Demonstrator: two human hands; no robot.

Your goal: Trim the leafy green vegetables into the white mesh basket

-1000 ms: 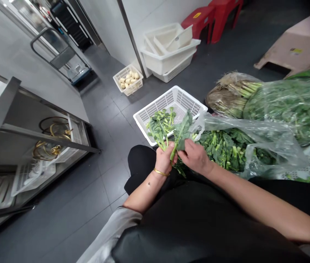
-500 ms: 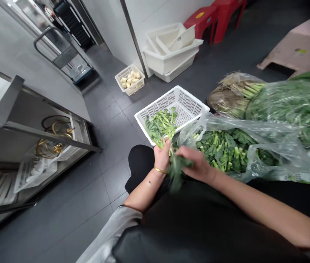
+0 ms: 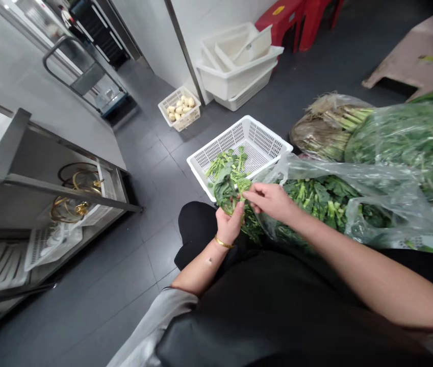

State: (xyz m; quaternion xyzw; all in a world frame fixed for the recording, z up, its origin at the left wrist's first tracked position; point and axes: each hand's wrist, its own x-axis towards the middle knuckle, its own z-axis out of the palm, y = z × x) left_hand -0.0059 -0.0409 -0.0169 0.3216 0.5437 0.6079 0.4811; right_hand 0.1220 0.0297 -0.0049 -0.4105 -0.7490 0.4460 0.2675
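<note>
My left hand (image 3: pixel 229 225), with a gold bangle on its wrist, is closed around the lower part of a leafy green stalk (image 3: pixel 223 190). The stalk stands up from the fist, its broad leaf leaning left. From the right, my right hand (image 3: pixel 272 202) pinches the same greens near the top, thumb and forefinger together. Just beyond the hands lies a white perforated basket (image 3: pixel 268 133) with several trimmed green stems (image 3: pixel 218 165) in its near left part. Beside my right hand, an opened clear plastic bag (image 3: pixel 380 173) holds many dark leafy greens (image 3: pixel 321 201).
Bagged scallions (image 3: pixel 325 127) and a large bag of greens (image 3: pixel 411 140) sit at right. Farther off are a small basket of pale root vegetables (image 3: pixel 180 108), stacked white bins (image 3: pixel 235 76), red stools (image 3: pixel 283 20) and a trolley (image 3: pixel 86 79). A steel shelf (image 3: pixel 67 191) stands at left.
My right hand has risen from beside the left wrist, where it held blurred dark leaves, to the upper part of the greens. Those leaves are no longer in it. The left hand keeps its hold.
</note>
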